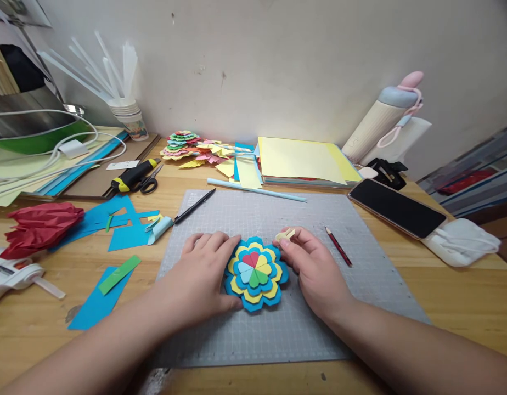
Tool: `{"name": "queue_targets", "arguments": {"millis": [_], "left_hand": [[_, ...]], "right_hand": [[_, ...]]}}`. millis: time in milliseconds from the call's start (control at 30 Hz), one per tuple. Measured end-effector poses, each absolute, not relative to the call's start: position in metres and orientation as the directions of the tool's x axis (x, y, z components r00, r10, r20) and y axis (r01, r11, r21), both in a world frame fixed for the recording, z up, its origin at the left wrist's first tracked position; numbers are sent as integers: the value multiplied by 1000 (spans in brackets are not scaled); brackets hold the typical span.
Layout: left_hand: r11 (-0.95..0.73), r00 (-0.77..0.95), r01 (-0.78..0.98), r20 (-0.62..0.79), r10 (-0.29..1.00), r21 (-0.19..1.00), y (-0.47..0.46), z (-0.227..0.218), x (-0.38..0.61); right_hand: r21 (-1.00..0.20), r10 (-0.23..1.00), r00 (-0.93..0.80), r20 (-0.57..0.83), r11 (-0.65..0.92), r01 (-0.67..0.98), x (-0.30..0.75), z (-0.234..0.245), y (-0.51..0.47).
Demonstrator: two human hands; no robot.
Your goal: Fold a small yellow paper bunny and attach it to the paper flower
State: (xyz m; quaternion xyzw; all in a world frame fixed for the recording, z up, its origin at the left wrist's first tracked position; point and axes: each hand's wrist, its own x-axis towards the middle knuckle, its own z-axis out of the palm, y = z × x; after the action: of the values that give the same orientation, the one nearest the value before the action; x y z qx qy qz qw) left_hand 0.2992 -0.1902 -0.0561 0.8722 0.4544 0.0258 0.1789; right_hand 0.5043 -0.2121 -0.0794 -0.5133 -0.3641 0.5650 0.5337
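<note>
A layered paper flower (257, 272), blue outside, yellow within and a many-coloured centre, lies on the grey cutting mat (278, 323). My left hand (204, 269) rests flat on the mat, fingers stretched out and touching the flower's left edge. My right hand (309, 263) sits at the flower's right edge, its fingers curled and pinching a small pale yellow object (285, 236) at the fingertips. A red pencil (339, 247) lies just right of that hand.
A black pen (195, 206), a pale blue straw (257, 190), scissors (150, 181), blue paper scraps (113, 225), red crumpled paper (39, 225) and a glue gun (10, 274) lie left. A paper stack (303, 159), phone (395, 207), bottle (385, 120) and more paper flowers (183, 144) sit behind.
</note>
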Motion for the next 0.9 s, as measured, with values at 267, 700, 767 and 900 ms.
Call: {"name": "queue_targets", "arguments": {"millis": [267,700,767,900], "left_hand": [[-552,629,751,-140,765,361,-186,-52,290],[-541,617,763,-149,773,353,-187,-52,290],[-541,619,764,-166,767,351,-187,-52,289],[-542,622,760,-161,766,357,-186,-55,289]], "right_hand": [[-975,987,85,-136,-118,-190,506,-81,-212],[-969,990,87,-115,-92,-231,506,-87,-212],[-970,991,84,-107,-86,-228,506,-87,-213],[-969,990,79,-117,-97,-226,506,-86,-213]]}}
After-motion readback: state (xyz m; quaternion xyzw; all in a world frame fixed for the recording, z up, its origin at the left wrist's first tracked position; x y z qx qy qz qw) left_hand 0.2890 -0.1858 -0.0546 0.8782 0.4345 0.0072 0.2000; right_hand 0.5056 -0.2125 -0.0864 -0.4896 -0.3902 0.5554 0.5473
